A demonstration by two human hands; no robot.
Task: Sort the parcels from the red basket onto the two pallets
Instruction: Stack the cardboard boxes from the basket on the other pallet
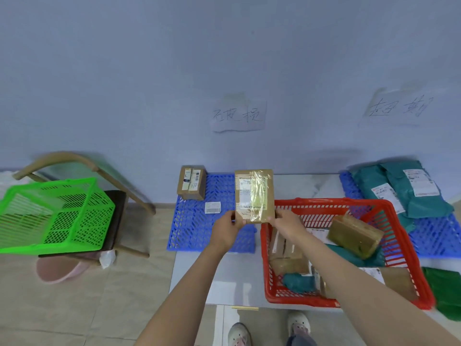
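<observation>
Two hands hold up a brown box [254,196] wrapped in shiny tape. The left hand [228,227] pinches its bottom left corner with its fingers [240,220]. The right hand [287,224] pinches the bottom right corner. The box is in the air, above the left blue pallet [197,228] and just beside the red basket [404,248]. More parcels lie in the basket. One small brown box [191,182] sits on the left pallet. Green bags [399,188] lie on the right blue pallet [436,236]. A green basket [52,218] rests on a chair [82,162].
</observation>
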